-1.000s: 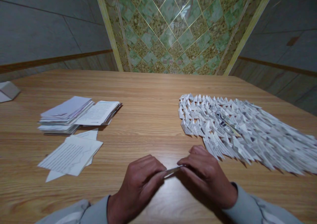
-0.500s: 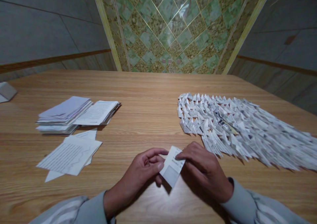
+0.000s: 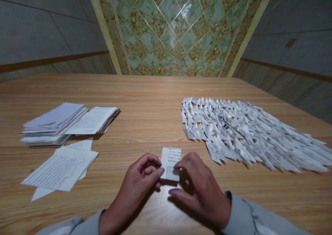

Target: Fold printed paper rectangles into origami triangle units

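Over the table (image 3: 140, 93), a small folded paper (image 3: 168, 157) was pinched at its left edge by your left hand (image 3: 138, 179), whose fingers behind it were partly hidden; the print was too blurred to read. Your right hand (image 3: 203, 190) gaped, thumb well apart from the forefinger, whose tip overlapped the right edge; whether it touched could not be told. At your right, the folded pieces (image 3: 255, 134) blurred together.

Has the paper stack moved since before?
No. The paper stack sits in the same place on the table, behind the loose sheets; only the view shifted.
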Demonstrator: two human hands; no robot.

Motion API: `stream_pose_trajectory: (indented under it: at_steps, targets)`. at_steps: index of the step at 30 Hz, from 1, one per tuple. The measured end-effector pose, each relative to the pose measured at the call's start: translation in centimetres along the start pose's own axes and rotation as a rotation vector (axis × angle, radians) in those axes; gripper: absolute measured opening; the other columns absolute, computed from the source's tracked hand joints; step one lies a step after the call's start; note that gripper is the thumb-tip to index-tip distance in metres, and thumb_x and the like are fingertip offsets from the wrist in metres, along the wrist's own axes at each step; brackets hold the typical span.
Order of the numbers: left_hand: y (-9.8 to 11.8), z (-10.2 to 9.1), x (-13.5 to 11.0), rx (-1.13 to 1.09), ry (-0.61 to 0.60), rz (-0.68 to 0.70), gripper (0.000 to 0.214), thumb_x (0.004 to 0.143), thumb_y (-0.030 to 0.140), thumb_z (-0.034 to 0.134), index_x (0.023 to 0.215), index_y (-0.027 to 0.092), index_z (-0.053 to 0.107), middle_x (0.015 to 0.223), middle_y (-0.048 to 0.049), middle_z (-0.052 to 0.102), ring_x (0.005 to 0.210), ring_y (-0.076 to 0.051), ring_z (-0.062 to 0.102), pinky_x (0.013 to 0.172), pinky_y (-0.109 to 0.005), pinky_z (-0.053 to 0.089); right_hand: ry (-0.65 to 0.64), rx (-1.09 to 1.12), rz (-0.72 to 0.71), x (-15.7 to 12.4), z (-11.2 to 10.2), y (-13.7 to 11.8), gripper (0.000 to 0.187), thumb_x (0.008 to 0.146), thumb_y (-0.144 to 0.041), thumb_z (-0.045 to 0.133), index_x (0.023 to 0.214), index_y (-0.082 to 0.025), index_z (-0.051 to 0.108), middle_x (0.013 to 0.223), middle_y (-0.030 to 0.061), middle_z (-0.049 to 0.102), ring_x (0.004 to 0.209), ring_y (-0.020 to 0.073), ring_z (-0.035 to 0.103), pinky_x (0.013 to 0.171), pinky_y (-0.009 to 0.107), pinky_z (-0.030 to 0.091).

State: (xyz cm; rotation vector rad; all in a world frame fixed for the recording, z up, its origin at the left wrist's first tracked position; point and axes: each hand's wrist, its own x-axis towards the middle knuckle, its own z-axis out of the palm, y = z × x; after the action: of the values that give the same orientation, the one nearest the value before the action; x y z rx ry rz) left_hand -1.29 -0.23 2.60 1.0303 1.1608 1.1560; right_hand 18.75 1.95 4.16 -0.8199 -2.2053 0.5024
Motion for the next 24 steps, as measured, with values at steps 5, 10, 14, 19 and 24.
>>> stream_pose_trajectory:
  at_steps: [5,10,14,19,24]
  targets:
    - [-0.1,0.4,-0.6,-0.044,-0.102,-0.029,0.022,0.084,0.033,0.074,0.085,0.017,0.06,0.064,0.0024,0.065,0.056,-0.01,0.06,0.053,-0.019,0.048,-0.074,-0.123,0.018,-0.2,0.9,0.0,0.015,0.093,-0.031,0.065,0.091,-0.019,0.056,0.087,0.0046,0.057,0.081,0.0212,0.051,0.066,0.032,0.035]
    - [-0.3,0.4,-0.6,-0.088,-0.127,-0.067,0.027,0.083,0.038,0.074,0.088,0.017,0.057,0.063,-0.0008,0.069,0.056,-0.012,0.062,0.055,-0.022,0.051,-0.085,-0.251,-0.107,0.2,0.7,0.4,0.022,0.099,-0.034,0.056,0.085,-0.018,0.06,0.08,0.0041,0.06,0.073,0.019,0.049,0.064,0.033,0.031]
    - [-0.3,0.3,-0.4,-0.049,-0.12,-0.07,0.027,0.084,0.039,0.072,0.087,0.017,0.057,0.066,-0.0012,0.068,0.057,-0.014,0.062,0.055,-0.024,0.05,-0.045,-0.297,-0.174,0.2,0.7,0.7,0.023,0.102,-0.025,0.051,0.083,-0.018,0.062,0.073,0.0026,0.062,0.067,0.0176,0.047,0.062,0.033,0.028]
    - [0.3,0.0,-0.3,0.312,-0.07,0.125,0.013,0.087,0.03,0.067,0.086,0.017,0.064,0.071,0.0001,0.063,0.064,-0.013,0.057,0.059,-0.024,0.045,-0.067,-0.204,-0.046,0.1,0.8,1.1,0.021,0.101,-0.024,0.05,0.087,-0.017,0.063,0.077,0.0041,0.062,0.071,0.018,0.051,0.064,0.031,0.032]
    - [0.6,-0.7,-0.3,0.715,-0.063,0.465,0.003,0.089,0.022,0.066,0.088,0.021,0.069,0.076,-0.0004,0.064,0.068,-0.015,0.059,0.062,-0.025,0.044,-0.076,-0.084,0.028,-0.1,0.7,1.2,0.019,0.101,-0.024,0.05,0.087,-0.018,0.062,0.077,0.0038,0.061,0.072,0.0176,0.052,0.065,0.03,0.035]
